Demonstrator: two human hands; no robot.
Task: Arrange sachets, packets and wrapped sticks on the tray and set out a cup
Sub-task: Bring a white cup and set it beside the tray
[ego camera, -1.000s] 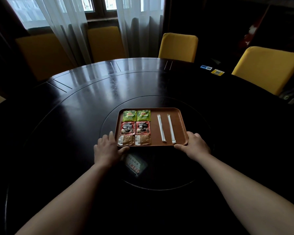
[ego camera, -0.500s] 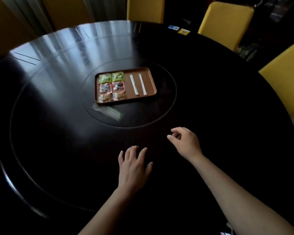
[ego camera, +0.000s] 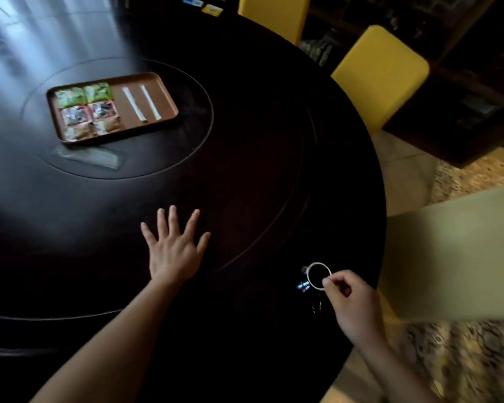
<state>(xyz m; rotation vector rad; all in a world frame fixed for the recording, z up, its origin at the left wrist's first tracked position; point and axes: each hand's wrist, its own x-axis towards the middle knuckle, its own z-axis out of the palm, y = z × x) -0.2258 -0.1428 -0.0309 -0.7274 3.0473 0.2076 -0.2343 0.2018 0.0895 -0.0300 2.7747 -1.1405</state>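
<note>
Ok so the tray (ego camera: 169,96) is a brown rectangular one, sitting inside the round inset at the middle of the dark round table (ego camera: 259,170), toward the far left as seen from here. Its left half has six packs in a two-wide grid: two green sachets (ego camera: 83,93) along the far edge, two red packets (ego camera: 89,113) in the middle row, and two tan packets (ego camera: 93,130) along the near edge, all lying flat and pretty much touching each other. On the right half, two white wrapped sticks (ego camera: 141,103) lie side by side with a small gap, running far to near. Just off the tray's near edge there's a clear flat sleeve (ego camera: 90,157) on the table; it's too blurry to read.

The cup (ego camera: 317,275) is well apart from the tray, down by the table's near right edge. It's dark with a thin white rim and stands upright. The right hand (ego camera: 354,306) has its fingers curled, with thumb and forefinger pinching the rim on the near right side. The left hand (ego camera: 173,248) is flat on the table, palm down and fingers spread wide, holding nothing, between the tray and the cup but closer to the near edge.

A couple of yellow chairs (ego camera: 380,74) stand round the far right side, and two small cards (ego camera: 204,4), one blue and one yellow, lie at the far edge.
</note>
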